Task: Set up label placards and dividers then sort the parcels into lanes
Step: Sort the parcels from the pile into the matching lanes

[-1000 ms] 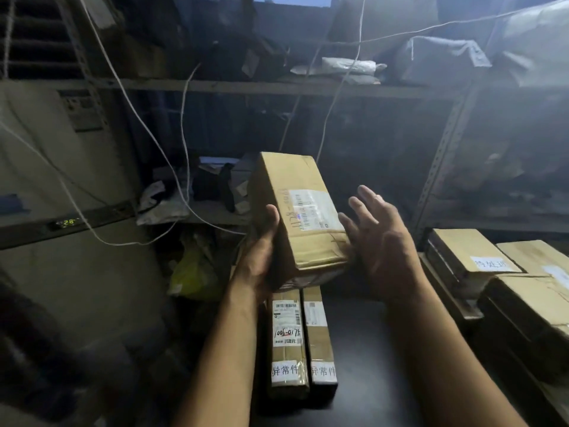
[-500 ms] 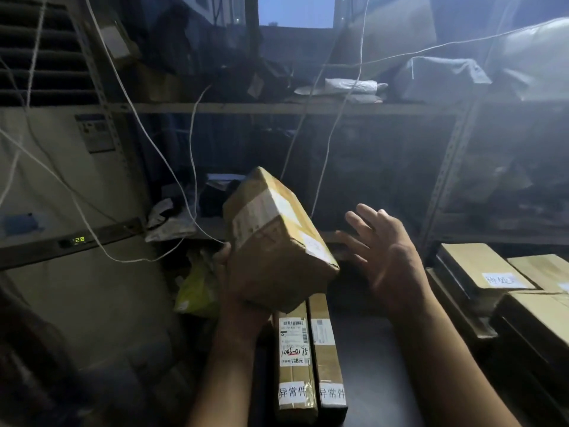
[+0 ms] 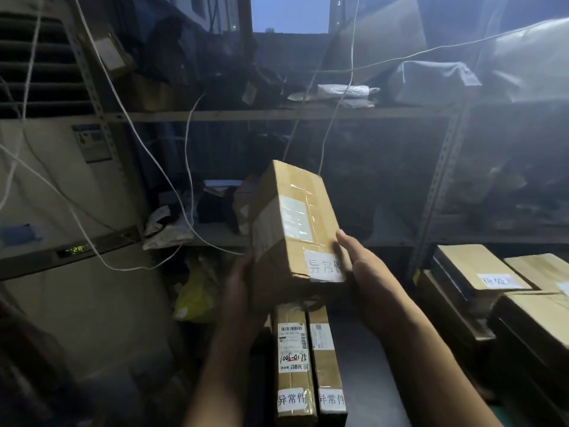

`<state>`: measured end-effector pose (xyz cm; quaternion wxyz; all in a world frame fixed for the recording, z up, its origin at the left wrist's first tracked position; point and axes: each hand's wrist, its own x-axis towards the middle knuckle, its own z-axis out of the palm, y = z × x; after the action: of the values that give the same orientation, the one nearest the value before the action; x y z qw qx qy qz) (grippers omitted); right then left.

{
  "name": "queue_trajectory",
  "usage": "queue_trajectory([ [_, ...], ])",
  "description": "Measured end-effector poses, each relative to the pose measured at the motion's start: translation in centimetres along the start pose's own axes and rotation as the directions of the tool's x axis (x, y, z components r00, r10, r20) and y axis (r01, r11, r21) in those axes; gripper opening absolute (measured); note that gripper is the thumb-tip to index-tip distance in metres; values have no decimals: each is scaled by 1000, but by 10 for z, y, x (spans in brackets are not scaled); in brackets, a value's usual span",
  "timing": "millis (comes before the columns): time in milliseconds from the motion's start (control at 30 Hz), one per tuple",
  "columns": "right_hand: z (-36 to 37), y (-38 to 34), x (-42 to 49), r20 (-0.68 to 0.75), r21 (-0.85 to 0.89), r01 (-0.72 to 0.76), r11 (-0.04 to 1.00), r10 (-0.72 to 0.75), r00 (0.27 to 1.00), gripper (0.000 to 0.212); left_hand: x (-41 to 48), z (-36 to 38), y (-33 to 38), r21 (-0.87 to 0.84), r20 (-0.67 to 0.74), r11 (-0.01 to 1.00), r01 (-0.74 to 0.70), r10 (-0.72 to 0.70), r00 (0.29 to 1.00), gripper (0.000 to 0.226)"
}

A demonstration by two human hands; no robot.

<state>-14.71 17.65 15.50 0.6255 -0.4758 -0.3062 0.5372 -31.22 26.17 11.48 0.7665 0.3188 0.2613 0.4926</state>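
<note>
I hold a brown cardboard parcel (image 3: 292,229) up in the air at the centre, tilted, with a shipping label on top and a white handwritten sticker near its lower right corner. My left hand (image 3: 243,288) grips its lower left side from beneath. My right hand (image 3: 360,272) presses against its right edge beside the sticker. Below the parcel, two long narrow parcels (image 3: 308,365) lie side by side on the dark table (image 3: 369,380), each with a white handwritten sticker at its near end.
A stack of flat cardboard parcels (image 3: 480,272) with a white sticker sits at the right, more boxes (image 3: 542,309) in front of it. A metal shelf rack (image 3: 308,115) with bags and loose white cables stands behind. A tall air conditioner (image 3: 61,211) fills the left.
The parcel has been turned over in my left hand, so the face with the handwritten sticker now shows. My right hand, open and apart before, now rests against its right edge.
</note>
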Motion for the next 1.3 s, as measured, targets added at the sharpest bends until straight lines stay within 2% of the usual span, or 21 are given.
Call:
queue_trajectory([
  [67, -10, 1, 3, -18, -40, 55, 998, -56, 998, 32, 3, 1, 1, 213, 25, 971, -108, 106, 994, 30],
  [100, -14, 1, 4, -3, -56, 99, 994, -99, 995, 30, 5, 0, 1, 316, 11, 934, -169, 174, 985, 35],
  [167, -17, 3, 3, -29, -117, 139, 983, -143, 989, 34, 4, 5, 5, 462, -55, 868, -182, 233, 971, 43],
  [233, -17, 10, -1, -46, -166, 153, 974, -163, 986, 35, 1, 7, 7, 556, -96, 822, -125, 213, 972, 38],
  [300, -17, 11, -9, -54, -204, 167, 965, -181, 982, 33, -7, 13, 12, 534, -41, 842, -72, 111, 993, 28],
  [400, -21, 8, -18, -62, -239, 173, 956, -193, 979, 38, -14, 17, 23, 496, 124, 867, -41, -23, 992, 48],
  [500, -28, -4, -32, -92, -217, 182, 959, -206, 974, 38, -20, 28, 24, 413, 222, 911, -15, -85, 971, 63],
  [633, -42, -34, -64, -99, -203, 242, 949, -265, 959, 56, -34, 65, 21, 385, 309, 923, -11, -118, 944, 73],
  [733, -58, -59, -92, -104, -275, 339, 899, -379, 920, 73, -52, 112, 19, 392, 381, 913, -114, -48, 923, 70],
  [767, -67, -70, -106, -112, -302, 382, 873, -431, 895, 71, -61, 130, 16, 395, 396, 909, -133, -38, 918, 68],
  [800, -76, -82, -119, -140, -286, 401, 870, -452, 881, 59, -70, 145, 14, 417, 413, 893, -171, -19, 910, 67],
  [867, -97, -103, -151, -157, -226, 455, 861, -494, 855, 32, -88, 177, 6, 459, 528, 847, -268, -18, 849, 69],
  [967, -141, -121, -213, -208, -304, 499, 811, -568, 796, 41, -128, 236, -23, 465, 647, 823, -325, -65, 760, 70],
  [1100, -208, -126, -317, -341, -397, 496, 773, -625, 702, 37, -187, 310, -91, 479, 768, 785, -393, -159, 620, 81],
  [1200, -252, -126, -396, -427, -406, 507, 760, -648, 631, 38, -229, 360, -154, 490, 777, 800, -346, -221, 589, 94],
  [1300, -296, -121, -461, -527, -388, 465, 796, -605, 597, 42, -276, 406, -219, 497, 773, 826, -267, -282, 568, 84],
])
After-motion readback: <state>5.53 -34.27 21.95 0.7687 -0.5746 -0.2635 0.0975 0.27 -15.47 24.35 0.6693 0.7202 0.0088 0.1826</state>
